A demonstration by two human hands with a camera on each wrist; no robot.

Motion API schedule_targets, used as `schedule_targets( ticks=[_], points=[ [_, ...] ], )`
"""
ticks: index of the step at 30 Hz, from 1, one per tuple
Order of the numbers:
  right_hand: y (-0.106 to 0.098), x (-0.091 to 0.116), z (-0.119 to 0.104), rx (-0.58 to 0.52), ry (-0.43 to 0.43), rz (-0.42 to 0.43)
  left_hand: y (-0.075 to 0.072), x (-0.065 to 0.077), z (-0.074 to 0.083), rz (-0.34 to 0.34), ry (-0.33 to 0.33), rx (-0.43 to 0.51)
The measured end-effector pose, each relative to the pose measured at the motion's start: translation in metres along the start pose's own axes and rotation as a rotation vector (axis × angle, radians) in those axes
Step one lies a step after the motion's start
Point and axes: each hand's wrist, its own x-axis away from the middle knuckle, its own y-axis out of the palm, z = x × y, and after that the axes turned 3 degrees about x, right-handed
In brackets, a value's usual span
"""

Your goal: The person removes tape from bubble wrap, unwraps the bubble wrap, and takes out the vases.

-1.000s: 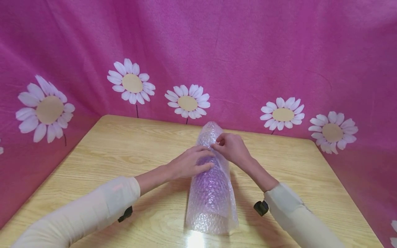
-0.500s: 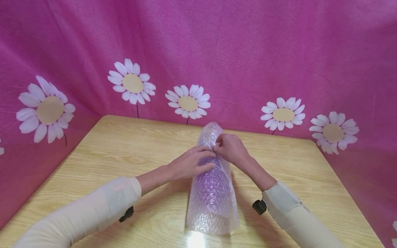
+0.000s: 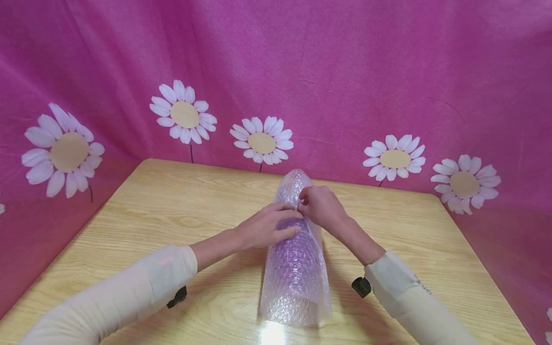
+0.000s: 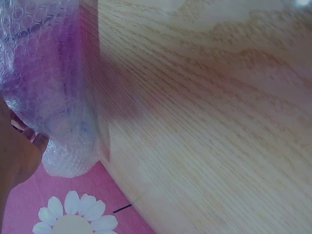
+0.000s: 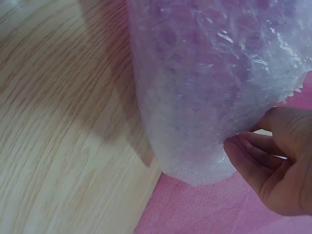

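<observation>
A roll of clear bubble wrap [image 3: 291, 297] lies lengthwise on the table, with something purple [image 3: 293, 256] showing through its layers. What the purple thing is stays hidden under the wrap. Across the roll's middle rests my left hand [image 3: 269, 225], thumb and fingers stretched over the top. My right hand [image 3: 321, 206] pinches the wrap at the upper right of the roll, close to the left fingertips. In the right wrist view, thumb and finger of the right hand [image 5: 278, 161] meet at the edge of the bubble wrap [image 5: 195, 146]. The left wrist view catches only part of the left hand [image 4: 22, 151].
The wooden table [image 3: 194, 201] has rounded far corners. Behind and beside it hangs a pink cloth [image 3: 327, 86] printed with white daisies [image 3: 261, 143]. The roll's far end reaches near the table's back edge. Black wrist devices [image 3: 361, 287] sit under both sleeves.
Both hands have shifted very slightly right along with the bubble wrap roll. The left hand still rests on it and the right still pinches the wrap.
</observation>
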Motion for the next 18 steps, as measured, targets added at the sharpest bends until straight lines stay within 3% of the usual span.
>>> schedule_targets(
  ticks=[10, 18],
  points=[
    [-0.0006, -0.0003, 0.0075, 0.050, -0.161, 0.013, 0.0004, -0.0012, 0.0006, 0.003, 0.013, 0.023],
    [-0.0007, -0.0028, 0.0091, 0.079, -0.175, -0.011, 0.0009, -0.0013, 0.0013, 0.008, 0.017, 0.016]
  ],
)
